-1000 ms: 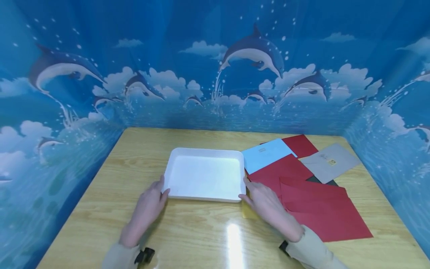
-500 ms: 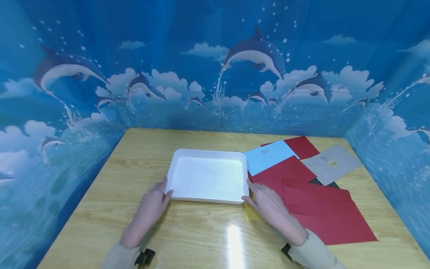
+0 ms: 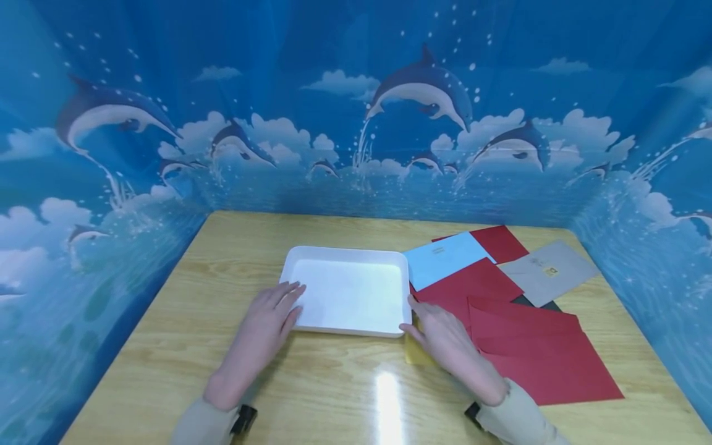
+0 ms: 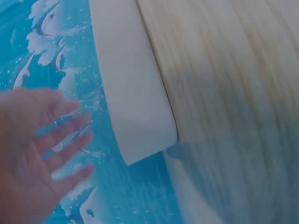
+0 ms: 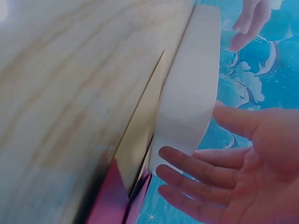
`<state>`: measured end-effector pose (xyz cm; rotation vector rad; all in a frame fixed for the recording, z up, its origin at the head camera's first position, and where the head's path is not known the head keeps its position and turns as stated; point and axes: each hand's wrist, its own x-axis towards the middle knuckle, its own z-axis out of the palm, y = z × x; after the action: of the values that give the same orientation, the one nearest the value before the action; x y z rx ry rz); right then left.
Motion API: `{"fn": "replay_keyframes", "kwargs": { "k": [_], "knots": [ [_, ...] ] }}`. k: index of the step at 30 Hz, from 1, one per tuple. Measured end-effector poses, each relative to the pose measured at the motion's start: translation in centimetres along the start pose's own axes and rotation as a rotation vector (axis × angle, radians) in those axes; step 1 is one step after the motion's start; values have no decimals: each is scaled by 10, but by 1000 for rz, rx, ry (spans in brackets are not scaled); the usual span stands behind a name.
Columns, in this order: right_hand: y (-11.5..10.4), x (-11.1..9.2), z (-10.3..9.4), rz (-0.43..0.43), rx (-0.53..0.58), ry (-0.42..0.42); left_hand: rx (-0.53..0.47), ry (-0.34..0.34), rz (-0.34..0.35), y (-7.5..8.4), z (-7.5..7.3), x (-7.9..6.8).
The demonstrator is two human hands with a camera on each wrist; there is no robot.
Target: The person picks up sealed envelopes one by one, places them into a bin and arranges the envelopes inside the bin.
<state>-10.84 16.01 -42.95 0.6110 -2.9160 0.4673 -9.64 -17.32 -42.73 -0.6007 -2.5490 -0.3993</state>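
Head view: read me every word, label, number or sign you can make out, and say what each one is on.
No text can be read.
Light blue envelope: small print, too small to read.
Grey envelope: dark marks and a yellow patch, too small and blurred to read.
Red envelopes and white tray: no lettering visible.

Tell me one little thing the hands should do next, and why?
Maybe move the right hand from the white tray to the frontmost red envelope. The tray rests on the table, the left hand is open over its near left corner, and overlapping envelopes lie close beside the right hand.
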Motion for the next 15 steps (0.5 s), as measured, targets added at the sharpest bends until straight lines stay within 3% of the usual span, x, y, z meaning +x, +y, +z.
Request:
{"fn": "replay_keyframes", "kwargs": {
  "k": [6,15],
  "knots": [
    [0,1,0,19,16,-19,45,-110,77,4,3,4],
    [-1,1,-3,33,30,-38,141,-116,163,5,11,1]
  ]
}}
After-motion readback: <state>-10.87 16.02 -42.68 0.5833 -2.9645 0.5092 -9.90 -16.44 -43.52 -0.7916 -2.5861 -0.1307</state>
